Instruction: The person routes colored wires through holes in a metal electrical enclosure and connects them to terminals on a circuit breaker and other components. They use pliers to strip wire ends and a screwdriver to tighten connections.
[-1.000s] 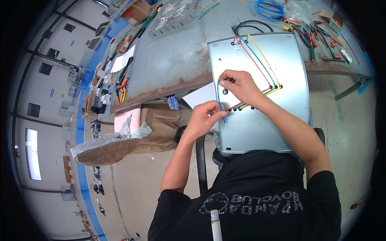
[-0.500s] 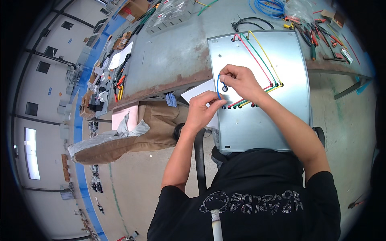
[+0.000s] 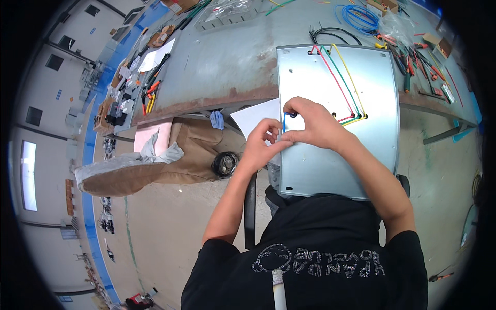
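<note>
Head view: right hand [image 3: 318, 125] partly hides panel [image 3: 330, 168]; black cables [image 3: 330, 33] beyond.

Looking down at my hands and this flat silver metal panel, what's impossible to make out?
All in the head view:
Thin blue insulated wire: both ends, covered by the bare left hand and bare right hand; whether the left grips it is too small to tell.
Red, green and yellow insulated wires: their lower ends, behind the right hand.
Translucent plastic tray: its far side, cut off by the top edge; contents, blurred.
</note>
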